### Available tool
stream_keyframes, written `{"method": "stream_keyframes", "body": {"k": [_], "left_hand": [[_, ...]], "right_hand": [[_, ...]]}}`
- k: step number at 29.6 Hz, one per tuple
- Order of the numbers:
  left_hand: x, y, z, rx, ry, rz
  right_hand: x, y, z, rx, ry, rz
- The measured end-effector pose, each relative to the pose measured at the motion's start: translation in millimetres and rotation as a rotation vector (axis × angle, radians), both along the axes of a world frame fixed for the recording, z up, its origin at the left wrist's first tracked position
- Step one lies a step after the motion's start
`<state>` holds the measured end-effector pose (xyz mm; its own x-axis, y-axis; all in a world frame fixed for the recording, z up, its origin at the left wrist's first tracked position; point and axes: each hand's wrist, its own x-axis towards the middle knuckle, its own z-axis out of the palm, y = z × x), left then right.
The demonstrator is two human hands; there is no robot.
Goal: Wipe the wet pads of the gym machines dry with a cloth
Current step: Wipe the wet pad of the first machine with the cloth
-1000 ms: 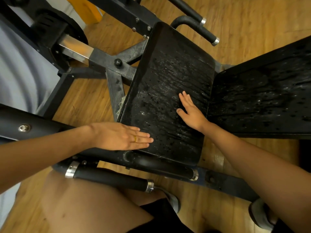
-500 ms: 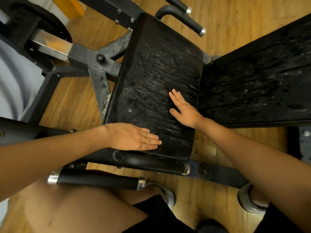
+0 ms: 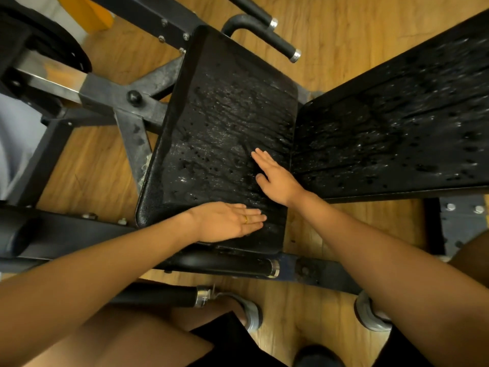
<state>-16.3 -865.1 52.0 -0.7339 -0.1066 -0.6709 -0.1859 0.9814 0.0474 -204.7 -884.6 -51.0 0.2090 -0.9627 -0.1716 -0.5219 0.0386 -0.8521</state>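
Over the machine's near edge, the left hand [image 3: 227, 221] rests flat, fingers straight and together, on the black rectangular vinyl seat pad [image 3: 225, 123], which is beaded with water. Further right, the right hand [image 3: 277, 178] lies flat too, fingers extended. Rightmost, the second black padded panel [image 3: 397, 123] glistens wet. No cloth shows; wiping seems not yet begun.
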Motion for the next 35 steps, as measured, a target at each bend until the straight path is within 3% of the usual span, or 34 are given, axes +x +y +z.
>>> {"method": "stream_keyframes", "body": {"k": [4, 9, 16, 22, 25, 29, 35], "left_hand": [[5, 17, -12, -0.173, 0.052, 0.252], [-2, 8, -8, 0.023, 0.155, 0.637], [25, -3, 12, -0.143, 0.237, 0.628], [89, -19, 47, -0.557, 0.341, 0.698], [105, -19, 51, -0.582, 0.319, 0.806], [105, -18, 44, -0.613, 0.329, 0.771], [106, -17, 44, -0.633, 0.318, 0.734]], "right_hand": [[6, 28, -8, 0.025, -0.039, -0.224], [36, 77, -14, 0.051, -0.187, -0.378], [69, 113, -5, 0.147, -0.211, -0.398], [104, 104, 45, 0.283, -0.266, -0.475], [129, 105, 61, 0.297, -0.172, -0.449], [131, 106, 58, 0.369, 0.008, -0.341], [112, 113, 42, 0.631, -0.022, -0.365]]}}
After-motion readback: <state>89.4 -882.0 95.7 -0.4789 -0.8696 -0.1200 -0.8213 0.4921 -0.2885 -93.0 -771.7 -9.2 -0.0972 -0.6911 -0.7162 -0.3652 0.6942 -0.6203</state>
